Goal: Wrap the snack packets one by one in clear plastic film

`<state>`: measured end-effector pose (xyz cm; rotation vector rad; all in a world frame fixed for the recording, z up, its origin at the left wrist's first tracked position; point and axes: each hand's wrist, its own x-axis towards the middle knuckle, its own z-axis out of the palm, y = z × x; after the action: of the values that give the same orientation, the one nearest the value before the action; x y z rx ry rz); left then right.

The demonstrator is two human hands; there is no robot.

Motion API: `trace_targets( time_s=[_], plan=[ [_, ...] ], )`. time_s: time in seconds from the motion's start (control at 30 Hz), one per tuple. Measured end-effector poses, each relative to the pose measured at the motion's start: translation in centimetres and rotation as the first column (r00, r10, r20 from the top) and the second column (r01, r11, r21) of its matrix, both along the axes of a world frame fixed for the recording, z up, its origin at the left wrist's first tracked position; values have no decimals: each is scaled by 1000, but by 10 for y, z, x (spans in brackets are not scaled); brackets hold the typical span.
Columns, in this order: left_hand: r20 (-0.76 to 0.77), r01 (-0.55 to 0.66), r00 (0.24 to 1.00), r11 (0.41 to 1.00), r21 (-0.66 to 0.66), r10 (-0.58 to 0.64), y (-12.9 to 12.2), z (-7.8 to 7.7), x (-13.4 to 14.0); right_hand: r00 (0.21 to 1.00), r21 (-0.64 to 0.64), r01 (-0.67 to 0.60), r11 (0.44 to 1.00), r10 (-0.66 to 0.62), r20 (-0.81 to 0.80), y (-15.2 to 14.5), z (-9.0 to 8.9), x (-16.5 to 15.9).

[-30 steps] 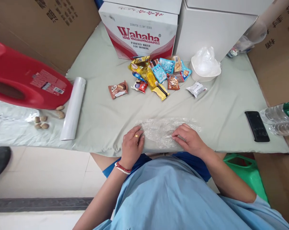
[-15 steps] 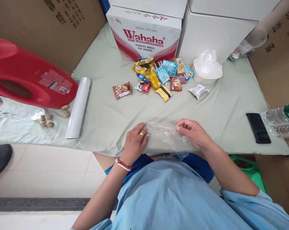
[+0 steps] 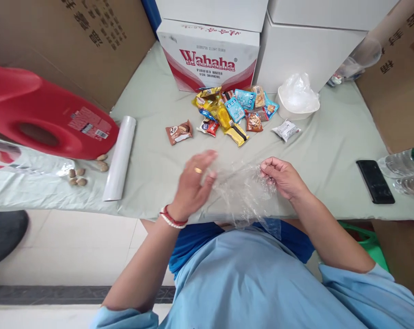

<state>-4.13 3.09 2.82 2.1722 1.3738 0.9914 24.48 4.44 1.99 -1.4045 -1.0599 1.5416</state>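
Between my hands, near the table's front edge, spreads a crumpled clear plastic bag (image 3: 243, 194). The fingers of my right hand (image 3: 283, 177) pinch its upper right edge. My left hand (image 3: 195, 183) is at the bag's left side, raised a little, fingers stretched out and slightly blurred; nothing shows in its grip. Beyond them lies a pile of wrapped snacks (image 3: 224, 114), with a brown snack packet (image 3: 179, 132) to its left and a small silver-white packet (image 3: 286, 130) to its right.
At the left are a white roll (image 3: 119, 157), a red jug (image 3: 59, 119) and several nuts (image 3: 77, 176). A bag-lined white tub (image 3: 294, 108), a Wahaha carton (image 3: 210, 59) and white boxes stand at the back. To the right are a black phone (image 3: 375, 182) and clear bottles (image 3: 404, 164).
My left hand has lifted off the table and opened. My right hand has moved slightly away from me, pulling the plastic bag, which is now spread wider. The view has shifted slightly.
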Motion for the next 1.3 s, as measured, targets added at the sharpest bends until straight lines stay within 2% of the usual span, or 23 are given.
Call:
trace_targets(
  time_s=[0.07, 0.1, 0.17, 0.2, 0.27, 0.4, 0.5, 0.6, 0.7, 0.77, 0.83, 0.9, 0.97, 1.03, 1.13, 1.2, 1.3],
  plan=[
    [-93, 245, 961, 958, -148, -261, 2, 5, 18, 1000, 28, -10, 1000, 10, 18, 1, -2, -1],
    [-162, 307, 923, 921, -239, -350, 3, 4, 25, 999, 46, -11, 999, 10, 31, 3, -4, 0],
    [-324, 282, 853, 884, -374, -410, 5, -4, 35, 998, 73, 7, 997, -11, 57, 8, -10, 5],
    [-399, 233, 830, 892, -387, -390, 5, -11, 38, 997, 77, 26, 997, -31, 67, 12, -14, 10],
    [-481, 160, 820, 931, -327, -310, 1, -28, 38, 992, 72, 78, 994, -85, 89, 17, -26, 21],
    [-413, 86, 899, 983, -162, -146, -17, -65, 27, 972, 42, 151, 988, -156, 175, 21, -48, 46],
    [-401, 14, 914, 994, -112, -58, -29, -81, 21, 962, 14, 115, 993, -115, 249, 24, -52, 57],
    [-479, 20, 875, 995, -97, -64, -34, -81, 22, 926, 38, 66, 997, -75, 371, 35, -48, 58],
    [-550, 42, 829, 991, -126, -105, -34, -76, 25, 851, 117, -22, 993, -42, 524, 54, -46, 53],
    [-585, 38, 803, 989, -141, -114, -33, -74, 25, 832, 102, -128, 987, 50, 552, 68, -48, 50],
    [-606, 14, 790, 990, -138, -95, -32, -74, 24, 849, 82, -184, 979, 117, 516, 81, -54, 50],
    [-615, -37, 787, 991, -128, -50, -29, -77, 23, 862, 125, -151, 981, 69, 502, 90, -59, 53],
    [-619, -94, 786, 989, -117, 1, -24, -81, 23, 821, 206, -104, 973, -33, 570, 94, -61, 59],
    [-619, -126, 785, 986, -110, 31, -18, -83, 24, 701, 313, -110, 943, -150, 697, 91, -56, 64],
    [-597, -139, 800, 986, -86, 61, -10, -82, 26, 496, 495, -248, 833, -329, 803, 67, -40, 58],
    [-563, -172, 817, 985, -27, 127, -9, -76, 31, 457, 537, -385, 751, -351, 818, 41, -30, 44],
    [-485, -136, 859, 987, 89, 162, -10, -67, 43, 464, 473, -551, 688, -219, 859, 1, -29, 17]
  ],
)
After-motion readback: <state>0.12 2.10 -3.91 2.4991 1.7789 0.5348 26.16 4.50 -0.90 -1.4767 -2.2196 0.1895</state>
